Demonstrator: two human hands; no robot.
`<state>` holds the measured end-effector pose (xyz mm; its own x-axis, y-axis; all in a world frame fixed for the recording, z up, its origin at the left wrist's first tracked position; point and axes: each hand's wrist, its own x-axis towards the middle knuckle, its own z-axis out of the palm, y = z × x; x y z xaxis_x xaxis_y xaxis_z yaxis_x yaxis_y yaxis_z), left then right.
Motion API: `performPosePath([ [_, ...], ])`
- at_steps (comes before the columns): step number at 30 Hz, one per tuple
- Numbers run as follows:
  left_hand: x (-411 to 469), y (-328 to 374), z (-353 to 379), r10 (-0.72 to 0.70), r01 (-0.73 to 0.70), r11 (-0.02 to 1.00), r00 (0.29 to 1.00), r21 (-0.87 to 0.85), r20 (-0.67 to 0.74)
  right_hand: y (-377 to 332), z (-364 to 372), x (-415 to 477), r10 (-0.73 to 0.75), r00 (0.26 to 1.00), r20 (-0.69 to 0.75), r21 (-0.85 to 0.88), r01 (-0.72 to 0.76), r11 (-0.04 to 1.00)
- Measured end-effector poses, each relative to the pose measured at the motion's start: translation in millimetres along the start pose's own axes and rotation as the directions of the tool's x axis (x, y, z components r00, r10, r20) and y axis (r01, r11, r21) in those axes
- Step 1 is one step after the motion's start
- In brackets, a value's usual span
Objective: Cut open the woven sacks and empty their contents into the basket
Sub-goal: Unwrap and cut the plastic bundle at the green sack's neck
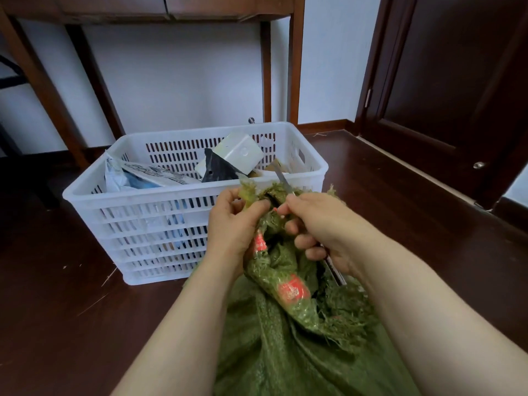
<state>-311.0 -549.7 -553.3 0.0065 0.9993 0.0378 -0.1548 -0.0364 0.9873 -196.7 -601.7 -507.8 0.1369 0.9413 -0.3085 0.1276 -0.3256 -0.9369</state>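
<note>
At the bunched neck of the green woven sack (271, 338), the left hand (231, 221) clenches the frayed fabric, apparently to keep it taut for cutting. Just beside it, the right hand (320, 227) grips a utility knife (281, 178), its blade angled up and away from the body into the gathered top. Beyond the hands, the white slatted basket (143, 192) stands near enough for tipping. It holds a white box (237, 152), a black pouch (218, 167) and grey mailers (154, 172), and rests on the dark wooden floor (57, 295).
</note>
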Motion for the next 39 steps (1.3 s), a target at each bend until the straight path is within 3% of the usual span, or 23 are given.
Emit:
performPosePath([
  [4, 0.6, 2.0, -3.4, -0.010, 0.011, 0.995, 1.000, -0.102, 0.006, 9.8, 5.5, 7.0, -0.148, 0.987, -0.055, -0.179, 0.136, 0.974],
  [8, 2.9, 2.2, -6.3, 0.113, -0.116, 0.992, 0.992, -0.040, -0.065, 7.8, 12.5, 1.1, -0.434, 0.900, -0.032, -0.580, 0.337, 0.742],
  [12, 1.5, 5.4, -3.3, 0.225, -0.226, 0.974, 0.971, -0.008, -0.083, 3.1, 17.3, -5.2, -0.465, 0.885, -0.014, -0.727, 0.310, 0.612],
  [19, -1.0, 7.4, -2.3, 0.373, -0.365, 0.924, 0.925, 0.111, -0.073, -4.8, 17.6, -10.7, -0.419, 0.908, 0.010, -0.789, 0.265, 0.555],
  [24, -6.7, 5.8, 2.8, 0.528, -0.518, 0.817, 0.849, 0.255, 0.032, -12.0, 11.7, -5.7, -0.301, 0.954, -0.005, -0.716, 0.206, 0.667],
  [26, -3.6, 5.9, -0.5, 0.507, -0.489, 0.839, 0.862, 0.239, -0.018, -11.2, 12.5, -7.1, -0.275, 0.961, 0.015, -0.697, 0.207, 0.686],
  [29, 3.8, 9.1, -8.9, 0.416, -0.397, 0.905, 0.900, 0.156, -0.126, -11.0, 18.5, -10.9, -0.301, 0.952, 0.057, -0.734, 0.244, 0.634],
  [32, 1.8, 12.3, -5.8, 0.352, -0.345, 0.935, 0.931, 0.081, -0.097, -14.6, 18.2, -13.1, -0.338, 0.939, 0.058, -0.769, 0.257, 0.585],
  [39, 0.4, 9.0, -5.1, 0.309, -0.309, 0.949, 0.951, 0.058, 0.017, -11.9, 21.9, -6.8, -0.368, 0.929, 0.034, -0.768, 0.260, 0.586],
])
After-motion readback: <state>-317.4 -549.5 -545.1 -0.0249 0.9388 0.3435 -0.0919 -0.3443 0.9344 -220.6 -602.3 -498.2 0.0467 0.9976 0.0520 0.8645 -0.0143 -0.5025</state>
